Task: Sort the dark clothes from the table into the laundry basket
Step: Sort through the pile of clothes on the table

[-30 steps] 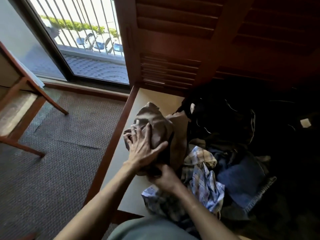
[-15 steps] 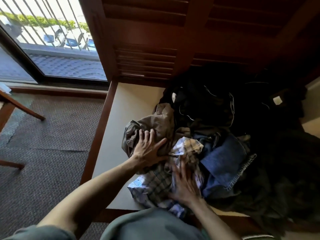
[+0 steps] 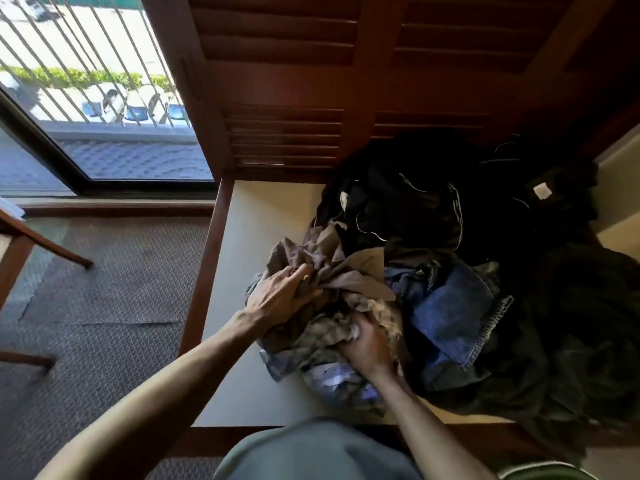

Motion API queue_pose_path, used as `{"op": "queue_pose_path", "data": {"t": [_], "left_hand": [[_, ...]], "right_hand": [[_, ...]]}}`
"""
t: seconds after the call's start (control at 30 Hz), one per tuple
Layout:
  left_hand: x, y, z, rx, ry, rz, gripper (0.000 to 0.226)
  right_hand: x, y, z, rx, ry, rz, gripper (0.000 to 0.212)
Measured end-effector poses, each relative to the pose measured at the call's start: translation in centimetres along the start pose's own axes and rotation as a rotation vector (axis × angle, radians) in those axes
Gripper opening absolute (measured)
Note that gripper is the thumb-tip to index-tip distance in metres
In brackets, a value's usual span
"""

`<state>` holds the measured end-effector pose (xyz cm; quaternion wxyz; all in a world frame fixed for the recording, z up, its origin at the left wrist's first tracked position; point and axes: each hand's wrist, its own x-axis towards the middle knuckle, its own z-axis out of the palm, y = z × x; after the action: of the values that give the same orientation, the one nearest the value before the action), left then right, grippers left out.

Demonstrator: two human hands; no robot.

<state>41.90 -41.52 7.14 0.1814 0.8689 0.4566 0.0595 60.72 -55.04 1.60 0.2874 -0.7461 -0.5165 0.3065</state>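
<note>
Daylight pours through the window [image 3: 104, 81], overexposed, far left of the fingers; right of them the dark clothes [image 3: 433, 209] sink into murky shadow. Fabric at the fingertips looks motion-blurred, and wide-angle distortion bends the edges

no readable text anywhere, small white tag [image 3: 542, 191] on the black clothes [image 3: 415, 202] maybe printed, too blurry
</note>
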Motion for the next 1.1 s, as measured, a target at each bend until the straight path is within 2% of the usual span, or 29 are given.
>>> {"op": "queue_pose_path", "data": {"t": [0.17, 0.3, 0.43, 0.6, 0.83, 0.97, 1.1], "left_hand": [[-2.6, 1.5, -2.8, -0.437, 0.070, -0.057, 0.058], [-3.1, 3.8, -4.6, -0.683, 0.108, -0.028, 0.051], [-2.8, 7.0, -4.7, -0.675, 0.034, 0.051, 0.048], [-3.0, 11.8, -3.5, -0.605, -0.043, 0.135, 0.054], [-4.9, 19.0, -1.6, -0.490, -0.069, 0.184, 0.047], [-7.5, 26.0, 0.2, -0.428, -0.101, 0.257, 0.053], [-12.2, 35.7, 4.0, -0.391, -0.167, 0.385, 0.062]], "right_hand": [[-1.8, -2.7, -3.4, 0.347, 0.086, 0.044, 0.047], [-5.0, -5.8, -7.2, 0.480, 0.184, 0.039, 0.029], [-8.7, -6.4, -10.1, 0.467, 0.373, 0.099, 0.018], [-14.0, -3.4, -13.4, 0.302, 0.609, 0.325, 0.025], [-23.3, 1.7, -17.5, 0.331, 0.888, 0.614, 0.020], [-29.6, 5.3, -20.4, 0.337, 0.943, 0.742, 0.017], [-36.7, 9.6, -22.7, 0.376, 0.928, 0.847, 0.031]]}}
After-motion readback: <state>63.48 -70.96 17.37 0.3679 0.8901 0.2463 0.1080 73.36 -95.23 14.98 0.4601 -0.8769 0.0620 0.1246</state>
